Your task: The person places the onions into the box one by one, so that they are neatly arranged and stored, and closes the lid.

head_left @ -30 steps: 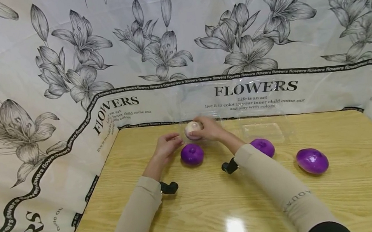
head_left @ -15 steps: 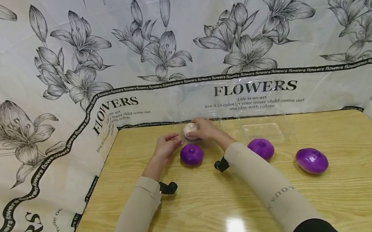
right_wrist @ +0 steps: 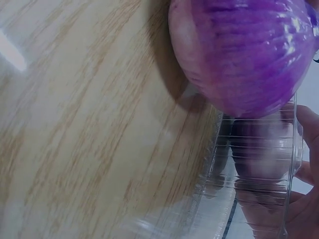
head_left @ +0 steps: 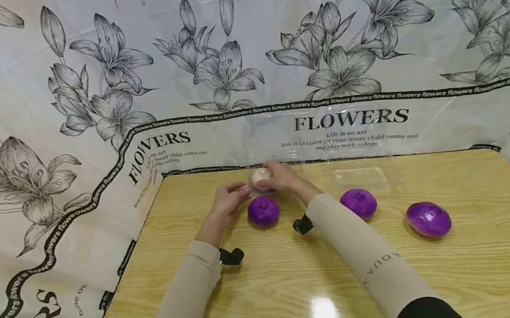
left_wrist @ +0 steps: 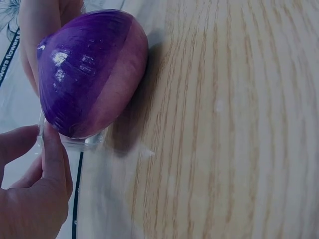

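At the back of the table stands a clear plastic clamshell box [right_wrist: 202,196], its lid raised against the cloth. My left hand [head_left: 228,200] pinches the box's near left rim between thumb and fingers [left_wrist: 52,154]. In the head view my right hand [head_left: 284,178] grips an onion [head_left: 259,178] in that box, its pale end facing up. Through the clear wall, the right wrist view shows this onion as purple and whitish. A glossy purple onion [head_left: 263,212] sits on the table just in front of the box, between my wrists, with neither hand holding it.
A second clear clamshell box [head_left: 362,181] stands open to the right. Nearer me are another purple onion [head_left: 359,203], beside my right sleeve, and one further right [head_left: 429,219]. A flower-printed cloth [head_left: 234,145] hangs behind the wooden table [head_left: 273,296].
The right hand and the onion in it have shifted slightly left, and the right forearm has swung left, uncovering more of the middle purple onion. The left hand stays put.
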Demonstrator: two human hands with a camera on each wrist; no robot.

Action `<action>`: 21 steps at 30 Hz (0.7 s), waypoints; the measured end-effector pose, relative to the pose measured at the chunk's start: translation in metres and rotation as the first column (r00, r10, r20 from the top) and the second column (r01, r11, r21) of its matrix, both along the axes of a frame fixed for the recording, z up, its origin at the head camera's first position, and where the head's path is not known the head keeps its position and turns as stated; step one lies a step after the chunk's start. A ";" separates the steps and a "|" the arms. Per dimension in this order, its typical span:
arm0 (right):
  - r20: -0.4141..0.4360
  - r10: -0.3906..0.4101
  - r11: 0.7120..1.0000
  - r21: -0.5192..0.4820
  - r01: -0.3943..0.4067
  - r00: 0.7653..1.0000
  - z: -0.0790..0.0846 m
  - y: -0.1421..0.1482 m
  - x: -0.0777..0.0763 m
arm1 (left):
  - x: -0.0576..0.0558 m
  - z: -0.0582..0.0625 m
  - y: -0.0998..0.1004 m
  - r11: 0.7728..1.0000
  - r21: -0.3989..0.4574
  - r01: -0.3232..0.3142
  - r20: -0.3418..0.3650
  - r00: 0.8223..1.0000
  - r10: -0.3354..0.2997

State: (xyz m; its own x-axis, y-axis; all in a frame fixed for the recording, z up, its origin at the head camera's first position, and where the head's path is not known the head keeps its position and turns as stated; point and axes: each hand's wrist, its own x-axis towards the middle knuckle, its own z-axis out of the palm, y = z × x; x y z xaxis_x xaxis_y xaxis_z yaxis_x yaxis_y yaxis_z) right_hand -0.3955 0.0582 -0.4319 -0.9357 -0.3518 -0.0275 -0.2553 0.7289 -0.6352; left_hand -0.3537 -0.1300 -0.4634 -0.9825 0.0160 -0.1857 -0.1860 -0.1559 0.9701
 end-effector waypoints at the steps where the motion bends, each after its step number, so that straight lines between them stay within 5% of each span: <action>1: 0.000 -0.001 1.000 -0.004 0.001 1.000 0.000 0.000 0.000 | 0.000 0.000 0.000 1.000 0.002 -0.001 0.000 1.000 0.001; 21: 0.006 0.060 0.997 0.050 -0.060 0.998 0.016 0.028 0.012 | 0.002 0.003 0.003 1.000 -0.015 -0.016 0.012 1.000 0.017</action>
State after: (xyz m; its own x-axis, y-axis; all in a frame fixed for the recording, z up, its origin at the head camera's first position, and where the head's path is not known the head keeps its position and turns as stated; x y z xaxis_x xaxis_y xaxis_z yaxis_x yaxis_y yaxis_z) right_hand -0.3840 0.0867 -0.4161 -0.9127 -0.4056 -0.0505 -0.2972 0.7434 -0.5992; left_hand -0.3517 -0.1268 -0.4608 -0.9802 -0.0029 -0.1981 -0.1956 -0.1446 0.9700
